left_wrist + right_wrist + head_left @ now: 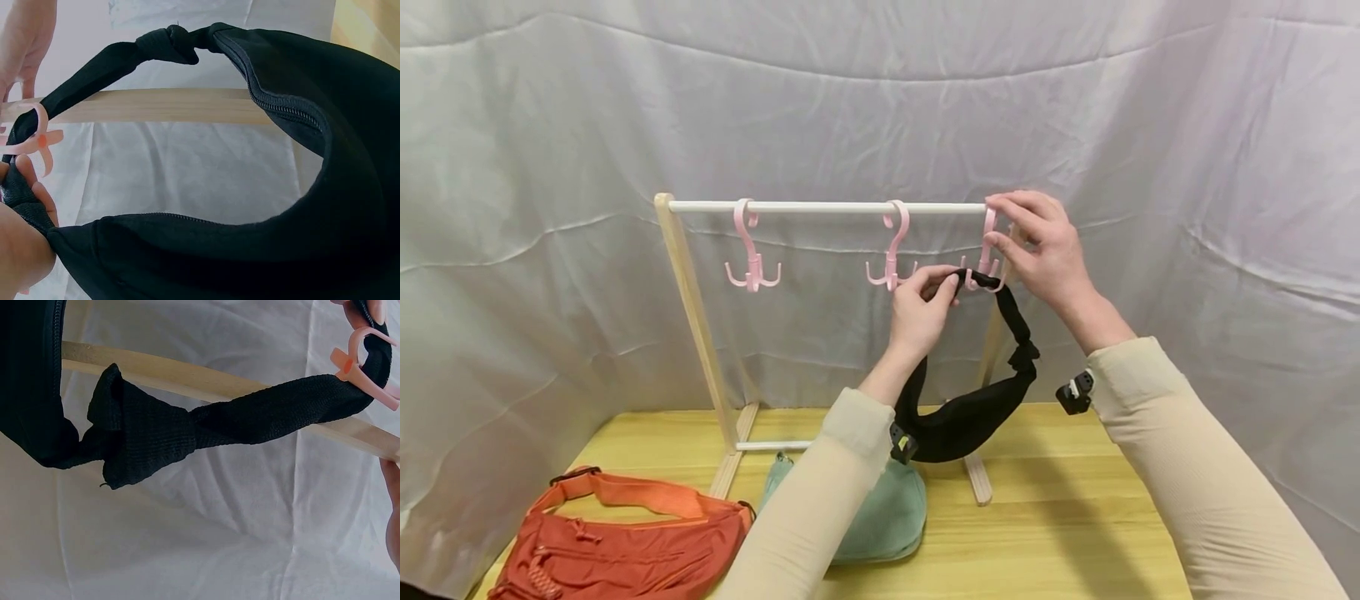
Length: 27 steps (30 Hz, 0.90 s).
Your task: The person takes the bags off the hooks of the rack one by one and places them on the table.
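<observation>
A black zippered bag point(962, 427) hangs by its strap point(1013, 317) from the rightmost pink hook point(988, 243). Between thumb and fingers, my left hand point(919, 315) pinches the strap just left of that hook's prongs. My right hand point(1047, 248) holds the hook's upper part, fingers over the top at the rod's end and thumb against the stem. The strap passes through the pink prongs point(42, 139), and the bag's zipper point(284, 111) faces the left wrist camera. A knot point(153, 434) in the strap shows in the right wrist view.
Two more pink hooks, one at left point(752, 258) and one mid-rod point(892, 250), hang from the white rod point(820, 207) of a wooden-legged rack point(696, 317). An orange-red waist bag point(625, 550) and a green pouch point(887, 517) lie on the wooden table point(1045, 533). Grey cloth surrounds it.
</observation>
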Tool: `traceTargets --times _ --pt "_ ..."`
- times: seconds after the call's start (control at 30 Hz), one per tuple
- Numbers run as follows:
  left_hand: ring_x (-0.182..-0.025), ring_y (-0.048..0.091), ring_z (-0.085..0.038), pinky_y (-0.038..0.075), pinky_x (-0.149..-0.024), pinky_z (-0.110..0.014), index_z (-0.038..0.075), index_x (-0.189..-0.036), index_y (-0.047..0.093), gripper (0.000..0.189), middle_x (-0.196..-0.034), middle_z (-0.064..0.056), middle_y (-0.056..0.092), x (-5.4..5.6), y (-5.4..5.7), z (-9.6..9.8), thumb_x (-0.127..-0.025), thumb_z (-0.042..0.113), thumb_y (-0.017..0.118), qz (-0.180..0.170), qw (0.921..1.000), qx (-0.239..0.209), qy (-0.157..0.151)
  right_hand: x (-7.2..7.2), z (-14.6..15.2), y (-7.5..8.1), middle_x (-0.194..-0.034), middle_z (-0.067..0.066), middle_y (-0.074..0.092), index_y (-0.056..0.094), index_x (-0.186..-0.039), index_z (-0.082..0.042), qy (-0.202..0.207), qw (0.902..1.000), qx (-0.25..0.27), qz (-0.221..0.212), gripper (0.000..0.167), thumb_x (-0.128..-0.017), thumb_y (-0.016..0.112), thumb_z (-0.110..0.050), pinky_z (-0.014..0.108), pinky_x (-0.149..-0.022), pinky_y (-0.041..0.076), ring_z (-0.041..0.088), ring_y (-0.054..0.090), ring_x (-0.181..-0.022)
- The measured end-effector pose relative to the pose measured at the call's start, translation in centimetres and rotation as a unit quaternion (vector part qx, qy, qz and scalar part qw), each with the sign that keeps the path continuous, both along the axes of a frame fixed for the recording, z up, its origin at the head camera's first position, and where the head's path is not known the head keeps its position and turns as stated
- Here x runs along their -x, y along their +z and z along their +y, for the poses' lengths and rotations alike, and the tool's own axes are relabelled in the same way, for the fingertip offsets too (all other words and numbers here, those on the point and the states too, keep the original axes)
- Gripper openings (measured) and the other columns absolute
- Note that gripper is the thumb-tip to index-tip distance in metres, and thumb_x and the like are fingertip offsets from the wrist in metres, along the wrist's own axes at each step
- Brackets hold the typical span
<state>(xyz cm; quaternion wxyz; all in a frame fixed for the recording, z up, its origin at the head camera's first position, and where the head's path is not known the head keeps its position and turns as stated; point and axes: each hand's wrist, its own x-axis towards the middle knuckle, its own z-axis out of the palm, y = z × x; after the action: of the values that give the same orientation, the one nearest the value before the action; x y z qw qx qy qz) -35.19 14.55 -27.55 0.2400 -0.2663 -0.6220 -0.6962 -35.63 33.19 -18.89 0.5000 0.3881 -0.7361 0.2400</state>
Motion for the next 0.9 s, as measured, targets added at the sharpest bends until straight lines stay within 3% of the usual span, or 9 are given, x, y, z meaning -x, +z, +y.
traceTargets --times 0.23,0.53,0.73,0.9 --pt "-0.069 0.065 -0.005 0.053 -0.066 -0.019 -0.002 -0.115 0.075 0.018 -0.103 -0.017 0.077 0.0 0.4 0.0 -0.101 0.005 0.068 0.003 1.0 -0.005 -0.004 0.1 -0.1 -0.1 -0.124 0.017 0.071 0.075 -0.124 -0.003 0.016 0.9997 0.017 0.005 0.045 -0.081 0.085 0.0 0.04 -0.106 0.04 0.039 0.059 -0.12" --pt "-0.07 0.065 -0.003 0.054 -0.068 -0.019 -0.001 -0.116 0.074 0.018 -0.103 -0.017 0.077 0.1 0.8 -0.1 -0.101 0.006 0.067 0.003 1.0 -0.001 0.0 0.5 0.0 -0.2 -0.125 0.02 0.069 0.073 -0.127 -0.001 0.0 1.0 -0.001 0.005 0.048 -0.081 0.085 0.001 0.043 -0.108 0.04 0.04 0.058 -0.121" --pt "-0.071 0.065 -0.003 0.056 -0.071 -0.02 -0.001 -0.116 0.074 0.018 -0.103 -0.017 0.076 0.1 1.1 -0.1 -0.101 0.006 0.067 -0.001 1.0 -0.006 -0.001 0.6 -0.1 -0.2 -0.125 0.019 0.069 0.073 -0.127 -0.002 0.008 0.9999 0.004 0.006 0.045 -0.084 0.084 -0.007 0.043 -0.108 0.04 0.041 0.058 -0.121" --pt "-0.078 0.072 -0.028 0.057 -0.072 -0.021 -0.001 -0.115 0.075 0.017 -0.103 -0.017 0.076 0.1 1.3 0.0 -0.101 0.006 0.068 -0.002 0.9999 -0.013 -0.006 0.5 -0.1 -0.2 -0.124 0.02 0.069 0.073 -0.127 -0.001 0.001 1.0 0.003 0.003 0.046 -0.082 0.085 -0.004 0.043 -0.106 0.041 0.041 0.057 -0.12"
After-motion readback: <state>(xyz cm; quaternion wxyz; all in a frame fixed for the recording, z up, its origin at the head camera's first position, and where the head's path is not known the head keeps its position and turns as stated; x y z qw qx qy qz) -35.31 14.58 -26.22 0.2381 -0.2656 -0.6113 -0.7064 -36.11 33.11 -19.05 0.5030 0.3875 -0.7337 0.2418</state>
